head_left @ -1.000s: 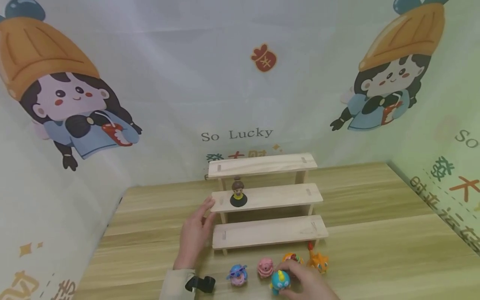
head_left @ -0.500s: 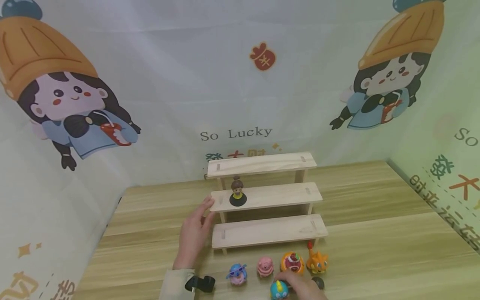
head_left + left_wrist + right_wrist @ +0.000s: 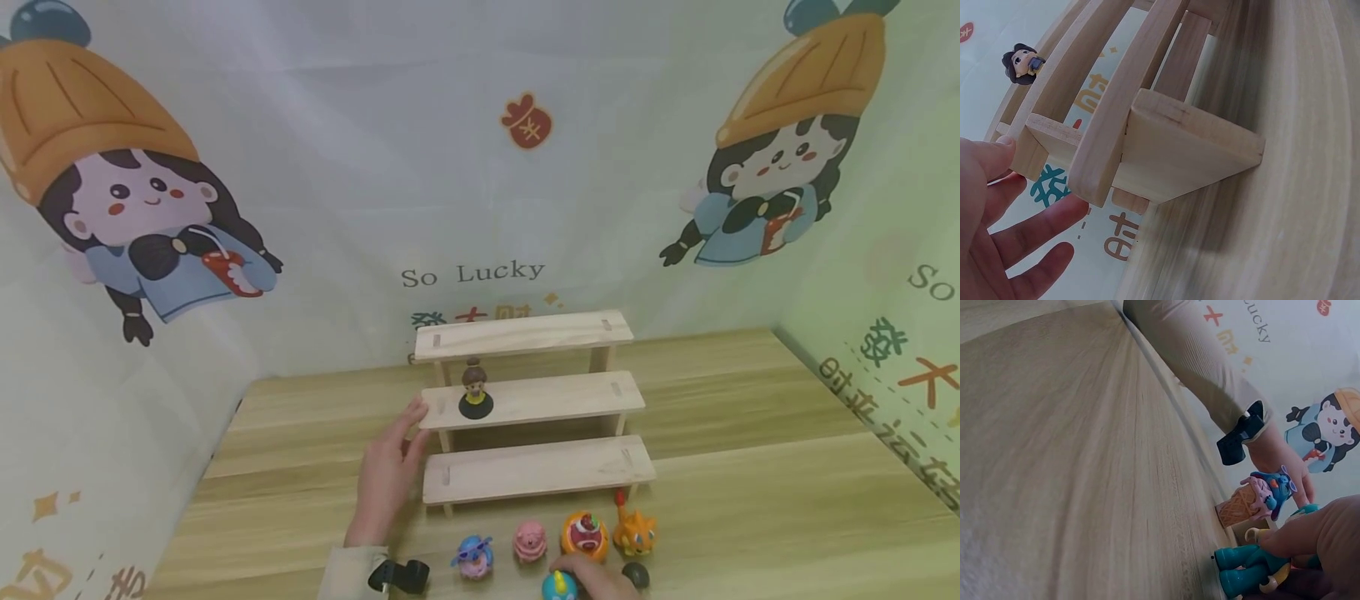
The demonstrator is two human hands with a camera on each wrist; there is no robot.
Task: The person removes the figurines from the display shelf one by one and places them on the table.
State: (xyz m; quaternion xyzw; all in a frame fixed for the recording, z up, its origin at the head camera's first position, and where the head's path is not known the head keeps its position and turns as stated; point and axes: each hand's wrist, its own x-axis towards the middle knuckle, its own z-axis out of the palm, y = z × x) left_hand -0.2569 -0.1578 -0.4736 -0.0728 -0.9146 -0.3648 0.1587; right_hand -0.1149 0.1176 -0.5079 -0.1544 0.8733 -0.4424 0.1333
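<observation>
At the left end of a three-tier wooden display shelf (image 3: pixel 536 471), my left hand (image 3: pixel 386 475) touches the middle board. In the left wrist view its thumb lies against that board's end, and the other fingers (image 3: pixel 1044 228) are spread. My right hand (image 3: pixel 596 579) holds a turquoise toy figure (image 3: pixel 559 586) with a yellow crest, partly cut off by the head view's lower edge. Turquoise legs (image 3: pixel 1244 569) show below the hand in the right wrist view, feet at or near the tabletop. A brown-haired doll figurine (image 3: pixel 475 390) on a black base stands on the middle board.
In front of the shelf stand a blue figure with sunglasses on a waffle cone (image 3: pixel 472 557), a pink figure (image 3: pixel 530 542), a round orange toy (image 3: pixel 585 537) and an orange figure with a red-tipped tail (image 3: pixel 636 533). A dark round object (image 3: pixel 636 575) lies beside my right hand.
My right hand has drawn back toward the lower edge of the head view with the turquoise figure, uncovering the round orange toy and the dark object. My left hand stays at the shelf.
</observation>
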